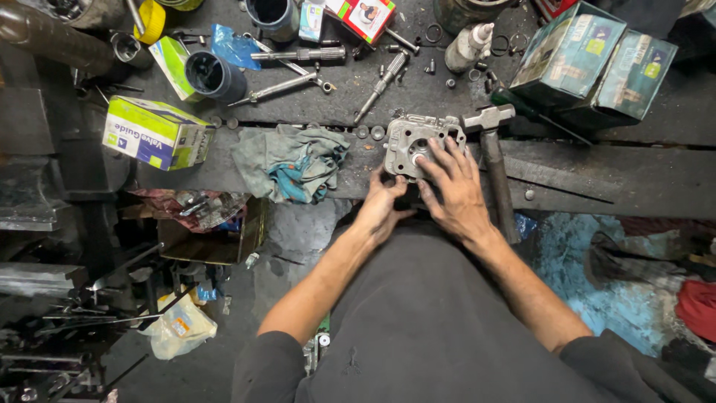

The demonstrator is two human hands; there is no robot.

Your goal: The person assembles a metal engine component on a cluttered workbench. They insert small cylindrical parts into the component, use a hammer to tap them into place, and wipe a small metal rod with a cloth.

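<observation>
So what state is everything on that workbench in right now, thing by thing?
Metal engine part: flat on the bench edge, under both hands.
Left hand: gripping the part's near edge.
Right hand: spread, fingers resting on top of the part.
Hammer: lying beside the right hand, unheld.
Rag: crumpled.
Dark cup: tipped on its side.
Yellow-and-white box: closed.

Dim overall, soft overhead light on the worktop; left side falls into shadow, edges bend wide-angle, mostly sharp.
</observation>
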